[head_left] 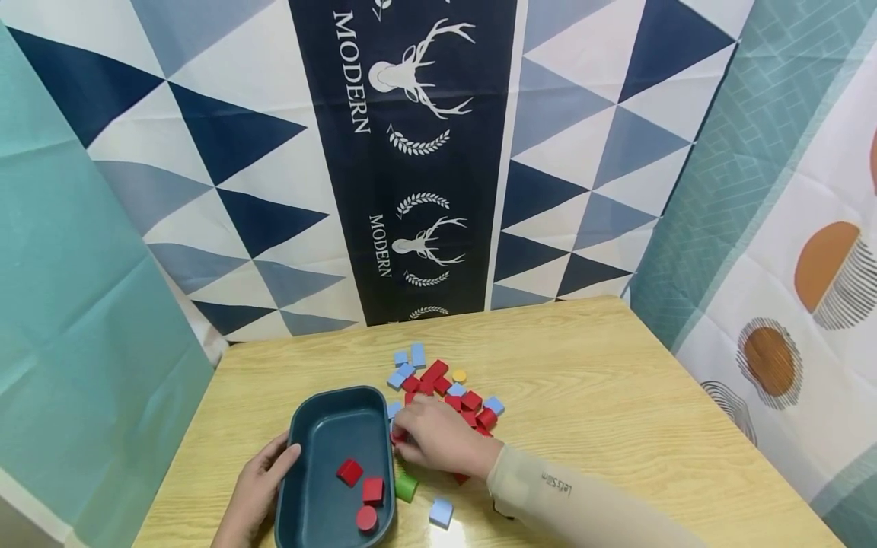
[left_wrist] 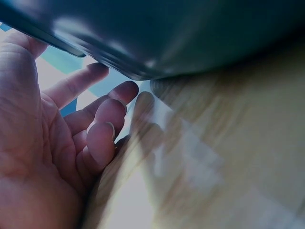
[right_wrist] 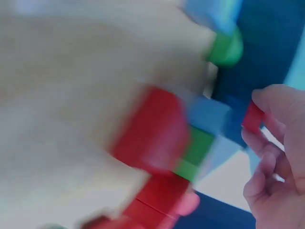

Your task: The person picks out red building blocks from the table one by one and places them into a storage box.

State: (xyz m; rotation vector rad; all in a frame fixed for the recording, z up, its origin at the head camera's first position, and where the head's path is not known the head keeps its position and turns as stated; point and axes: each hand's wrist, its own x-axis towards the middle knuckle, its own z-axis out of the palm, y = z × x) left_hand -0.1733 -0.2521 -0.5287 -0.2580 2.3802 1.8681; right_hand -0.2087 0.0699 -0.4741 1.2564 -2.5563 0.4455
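Note:
A dark teal plastic bin point(head_left: 336, 426) stands on the table with a few red blocks in it: one red block point(head_left: 349, 472), a red cube point(head_left: 373, 491) and a red cylinder point(head_left: 367, 520). My left hand point(head_left: 263, 483) holds its left side, thumb at the rim; in the left wrist view the left fingers point(left_wrist: 102, 117) bend below the rim, close over the tabletop. Just past the bin's right wall, my right hand point(head_left: 438, 434) pinches a small red block point(right_wrist: 253, 117) between thumb and fingertips. That hand covers part of the block pile in the head view.
Red and blue blocks lie in a loose pile right of the bin, with a yellow round block point(head_left: 459, 376) at its far side. A green block point(head_left: 406, 487) sits against the bin's right wall, near a blue block point(head_left: 441, 512). Patterned cloths hang behind the table point(head_left: 582, 358).

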